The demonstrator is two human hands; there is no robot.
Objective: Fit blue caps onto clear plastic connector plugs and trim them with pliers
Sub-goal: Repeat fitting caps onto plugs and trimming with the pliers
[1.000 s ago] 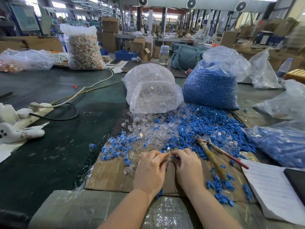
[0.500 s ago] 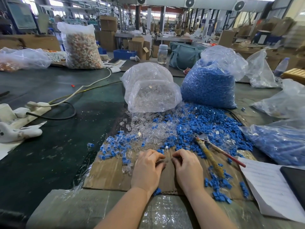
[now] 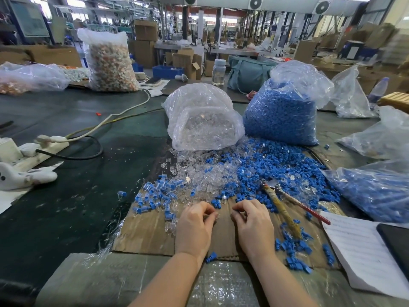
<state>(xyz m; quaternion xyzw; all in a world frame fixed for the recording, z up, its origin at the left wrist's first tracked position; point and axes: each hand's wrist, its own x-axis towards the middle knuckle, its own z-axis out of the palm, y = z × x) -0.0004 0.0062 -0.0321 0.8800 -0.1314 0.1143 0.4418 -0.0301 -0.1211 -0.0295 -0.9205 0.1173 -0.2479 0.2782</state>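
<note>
Two hands, the left hand [image 3: 194, 227] and right hand [image 3: 254, 224], one pair of pliers [image 3: 285, 207], one bag of clear plugs [image 3: 203, 120], two bags of blue caps, the upright bag [image 3: 283, 111] and the flat bag [image 3: 376, 191], one water bottle [image 3: 218, 72], and loose caps [image 3: 276, 167] too many to count.

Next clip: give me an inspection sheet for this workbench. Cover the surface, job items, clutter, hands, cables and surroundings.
Surface: dark bench with a cardboard sheet under the hands.
Job items: bag of clear plugs, bag of blue caps, both spilling into a mixed pile; pliers lying right of the hands, untouched.
Clutter: paper sheet, more plastic bags, bottle.
Hands: left hand and right hand rest on the cardboard, fingers curled; contents too small to tell.
Cables: power strip with white and black leads.
Surroundings: factory floor with boxes.
</note>
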